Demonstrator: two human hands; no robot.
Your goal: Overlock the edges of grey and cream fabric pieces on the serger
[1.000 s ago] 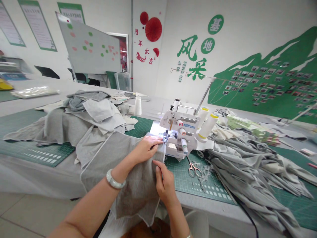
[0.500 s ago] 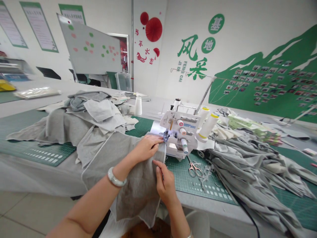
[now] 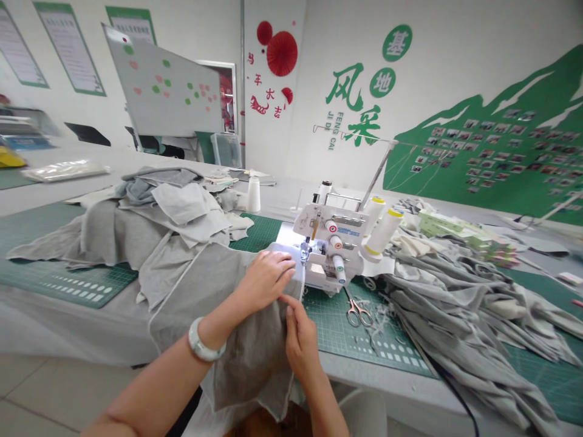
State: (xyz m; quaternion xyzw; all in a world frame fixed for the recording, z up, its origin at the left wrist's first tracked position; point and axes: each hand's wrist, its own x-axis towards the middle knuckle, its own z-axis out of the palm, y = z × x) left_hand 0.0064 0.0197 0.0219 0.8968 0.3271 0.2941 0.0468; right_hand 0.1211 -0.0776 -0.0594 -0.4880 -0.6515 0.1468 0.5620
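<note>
Apparently feeding a grey fabric panel (image 3: 259, 349), lower centre, into the overlocker (image 3: 334, 243); flattening it with unclenched left hand (image 3: 264, 279); curling right hand (image 3: 303, 337) at its edge, whether pinching, cannot tell; probably needing straight guiding next.

The long table (image 3: 277, 197) wears a pale grey cloth and carries green gridded cutting mats: a left mat (image 3: 27, 267), a middle mat (image 3: 332, 331) and a right mat (image 3: 562, 391). A pile of grey cloth (image 3: 177, 203) spreads over the left one, a rumpled grey heap (image 3: 455, 303) over the right. The middle one bears the white sewing machine (image 3: 325, 227) — scissors (image 3: 359, 312) and thread scraps (image 3: 380, 321) just beside it. Farther left lies a clear-wrapped packet (image 3: 68, 170).
</note>
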